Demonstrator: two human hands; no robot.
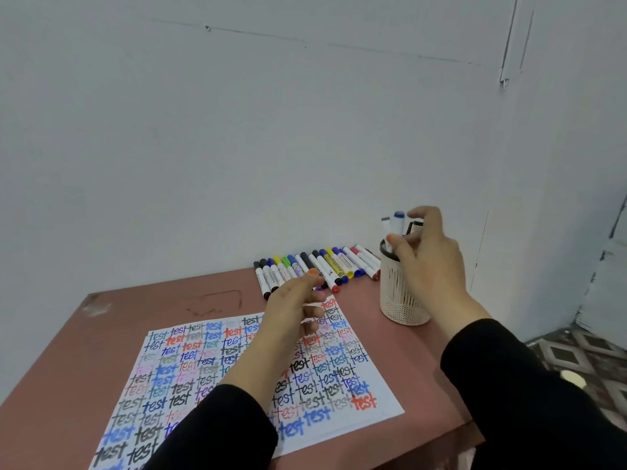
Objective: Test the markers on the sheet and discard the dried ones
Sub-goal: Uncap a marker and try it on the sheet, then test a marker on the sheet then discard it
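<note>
Right hand (428, 256) pinches blue-capped marker (398, 221) in the holder (400, 300) near the table's (101, 334) right edge; left hand (291, 317), loosely curled, empty, above sheet (176, 368).

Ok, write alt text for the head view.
A person's right hand grips upright markers in a white mesh holder on a reddish table. The left hand hovers, loosely curled, over a sheet covered in multicoloured "test" words; a row of capped markers lies by the wall.

my left sleeve (220, 429) and right sleeve (515, 385): long, black, plain fabric, cuffs ending at the wrists. left hand (291, 317) and right hand (431, 262): thumbnails (312, 272) painted orange.
</note>
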